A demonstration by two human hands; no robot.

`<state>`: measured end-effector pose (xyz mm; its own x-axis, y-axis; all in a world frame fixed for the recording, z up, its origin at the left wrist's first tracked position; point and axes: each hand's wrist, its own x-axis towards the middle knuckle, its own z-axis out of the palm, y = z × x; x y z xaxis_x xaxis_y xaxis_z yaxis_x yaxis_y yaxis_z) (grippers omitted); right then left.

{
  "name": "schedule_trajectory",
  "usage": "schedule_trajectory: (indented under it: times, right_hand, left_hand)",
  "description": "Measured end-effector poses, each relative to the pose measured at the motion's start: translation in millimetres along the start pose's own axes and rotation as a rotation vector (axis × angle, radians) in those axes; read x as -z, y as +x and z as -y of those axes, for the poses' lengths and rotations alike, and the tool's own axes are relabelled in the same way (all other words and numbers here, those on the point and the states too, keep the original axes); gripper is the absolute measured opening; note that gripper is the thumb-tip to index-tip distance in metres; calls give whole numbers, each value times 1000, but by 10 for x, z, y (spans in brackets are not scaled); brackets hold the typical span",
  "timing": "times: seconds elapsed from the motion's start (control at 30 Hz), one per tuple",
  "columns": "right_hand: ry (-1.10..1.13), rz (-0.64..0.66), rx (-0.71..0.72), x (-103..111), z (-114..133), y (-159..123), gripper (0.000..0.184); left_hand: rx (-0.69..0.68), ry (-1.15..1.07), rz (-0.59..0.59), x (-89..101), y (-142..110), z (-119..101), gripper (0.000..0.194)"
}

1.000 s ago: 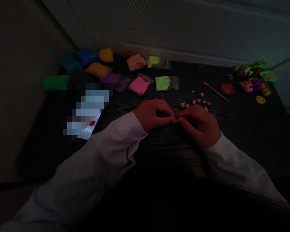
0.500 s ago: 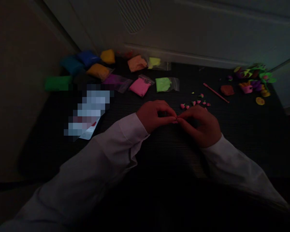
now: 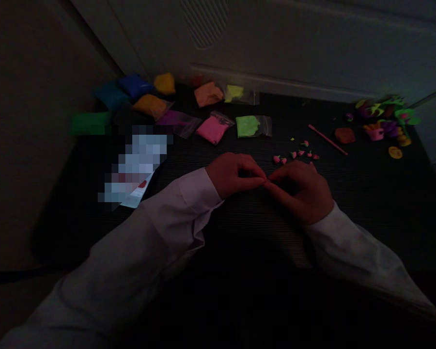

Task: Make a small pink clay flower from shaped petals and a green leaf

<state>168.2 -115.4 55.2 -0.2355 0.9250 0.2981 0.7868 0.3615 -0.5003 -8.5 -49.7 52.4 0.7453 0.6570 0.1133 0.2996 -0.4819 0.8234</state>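
My left hand point(image 3: 232, 173) and my right hand point(image 3: 305, 191) meet fingertip to fingertip above the dark table. Both are closed in a pinch around a small piece of pink clay, now almost hidden between the fingertips. Just beyond my right hand lie several tiny pink clay buds with green tops, such as one bud point(image 3: 276, 159) and another bud point(image 3: 305, 143). A thin pink modelling tool point(image 3: 327, 139) rests farther back to the right, beside a reddish-brown lump of clay point(image 3: 345, 135).
Bags of coloured clay line the back: pink point(image 3: 213, 128), light green point(image 3: 247, 126), orange-pink point(image 3: 208, 94), blue point(image 3: 135, 87) and green point(image 3: 90, 123). A lit, pixelated screen point(image 3: 136, 167) lies by my left sleeve. Finished clay figures point(image 3: 385, 121) and a yellow disc point(image 3: 396, 152) sit at far right.
The view has shifted slightly, so the table things appear a little farther right. The pink clay showing below my fingertips earlier is now mostly covered. Both hands keep their pinch.
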Motion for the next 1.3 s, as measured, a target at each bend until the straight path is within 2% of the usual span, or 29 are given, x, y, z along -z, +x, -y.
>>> schedule_trajectory:
  times: [0.2, 0.33, 0.43, 0.57, 0.77, 0.93, 1.03, 1.13, 1.3]
  right_hand:
    - [73, 58, -33, 50, 23, 9, 14]
    - [147, 246, -70, 50, 57, -11, 16]
    - [24, 366, -70, 8, 74, -45, 13]
    - [-124, 359, -52, -18, 86, -78, 14]
    - [-153, 402, -29, 34, 90, -79, 17]
    - [-164, 308, 4, 45, 64, -134, 21]
    - [-199, 263, 113, 34, 33, -237, 31]
    - [-308, 316, 233, 23, 7, -355, 40]
    - [-431, 372, 255, 21, 25, -426, 45]
  left_hand:
    - [33, -4, -10, 22, -3, -4, 18]
    - [126, -61, -93, 28, 10, 7, 22]
    - [148, -122, -147, 15, 21, 21, 22]
    - [158, -129, -174, 8, 29, 26, 20]
    - [177, -118, -173, 23, 32, -7, 18]
    - [161, -114, -177, 20, 35, 14, 18]
    - [149, -90, -175, 20, 36, 25, 19]
    - [161, -77, -175, 21, 38, 21, 19]
    - [153, -53, -170, 16, 37, 12, 18]
